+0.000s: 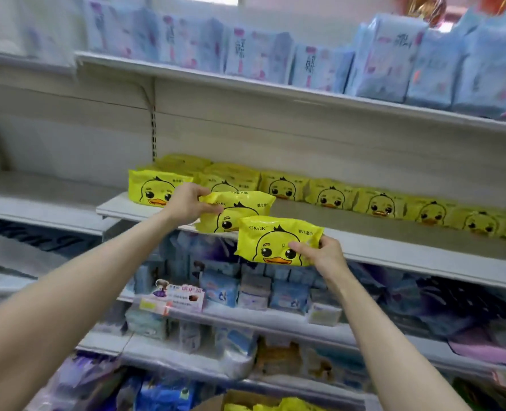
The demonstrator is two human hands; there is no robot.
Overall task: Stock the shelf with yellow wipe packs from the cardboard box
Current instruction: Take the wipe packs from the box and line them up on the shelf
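My left hand [186, 204] grips the left end of a yellow wipe pack [240, 207] printed with a duck face, held at the front edge of the middle shelf [394, 247]. In my right hand [320, 252] is a second yellow pack [271, 240], pinched at its right end, lower and in front of the first. A row of the same yellow packs [329, 195] stands along the back of that shelf, with a stack at the left [157, 188]. The cardboard box [240, 400] shows at the bottom edge with yellow packs [287, 406] inside.
The shelf above carries pale blue and pink packs [394, 60]. Shelves below hold blue and purple packaged goods [246, 292] and a price tag card [171, 301]. Bare shelf surface lies in front of the yellow row, to the right of my hands.
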